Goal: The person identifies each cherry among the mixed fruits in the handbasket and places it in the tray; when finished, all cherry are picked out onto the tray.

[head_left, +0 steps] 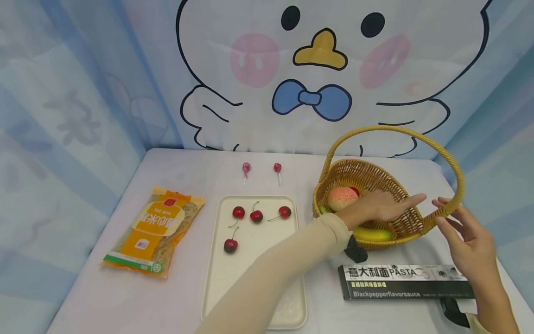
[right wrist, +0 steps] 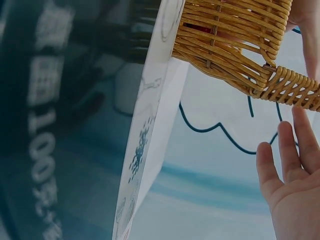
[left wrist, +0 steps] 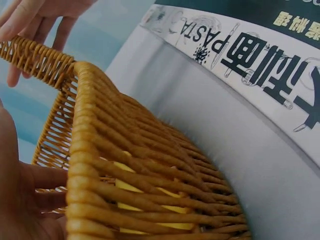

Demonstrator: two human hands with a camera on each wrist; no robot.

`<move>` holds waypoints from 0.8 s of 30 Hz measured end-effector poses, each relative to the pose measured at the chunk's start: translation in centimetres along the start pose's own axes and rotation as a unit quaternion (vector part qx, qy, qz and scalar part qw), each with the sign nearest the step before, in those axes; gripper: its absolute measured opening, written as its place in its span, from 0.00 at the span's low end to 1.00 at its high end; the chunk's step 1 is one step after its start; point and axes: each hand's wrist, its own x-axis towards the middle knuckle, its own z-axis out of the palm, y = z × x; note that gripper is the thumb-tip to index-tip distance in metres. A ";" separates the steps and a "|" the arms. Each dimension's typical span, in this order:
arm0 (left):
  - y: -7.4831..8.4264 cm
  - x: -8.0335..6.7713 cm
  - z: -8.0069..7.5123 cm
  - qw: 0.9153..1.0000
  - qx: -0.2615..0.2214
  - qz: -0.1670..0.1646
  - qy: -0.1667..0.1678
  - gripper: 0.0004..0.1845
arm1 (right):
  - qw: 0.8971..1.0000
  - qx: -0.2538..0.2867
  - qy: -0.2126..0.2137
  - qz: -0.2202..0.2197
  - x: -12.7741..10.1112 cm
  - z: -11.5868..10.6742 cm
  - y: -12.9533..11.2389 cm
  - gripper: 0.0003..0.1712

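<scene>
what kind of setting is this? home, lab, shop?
Most likely a staged tabletop recording booth, not a home: a cartoon duck backdrop cloth curtains the table, and props are laid out neatly, with a wicker basket of fruit, cherries on a tray and a pasta box.

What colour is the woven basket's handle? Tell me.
Golden-yellow wicker handle on the woven basket, clearest in the head view.

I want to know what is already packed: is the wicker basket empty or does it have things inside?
Not empty. The basket holds a peach and a banana; something red shows behind the peach.
</scene>
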 end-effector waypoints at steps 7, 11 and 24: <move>-1.0 -0.1 0.8 0.992 0.071 0.080 0.070 0.30 | 1.000 0.012 0.003 -0.005 -0.1 0.1 -0.1 0.29; -1.4 -1.2 0.3 0.964 0.176 0.147 0.133 0.15 | 1.000 0.010 -0.001 0.007 0.0 0.2 -0.1 0.29; -3.9 -6.7 -2.3 0.923 0.125 0.263 0.253 0.14 | 1.000 -0.001 0.000 0.013 0.0 0.3 0.4 0.30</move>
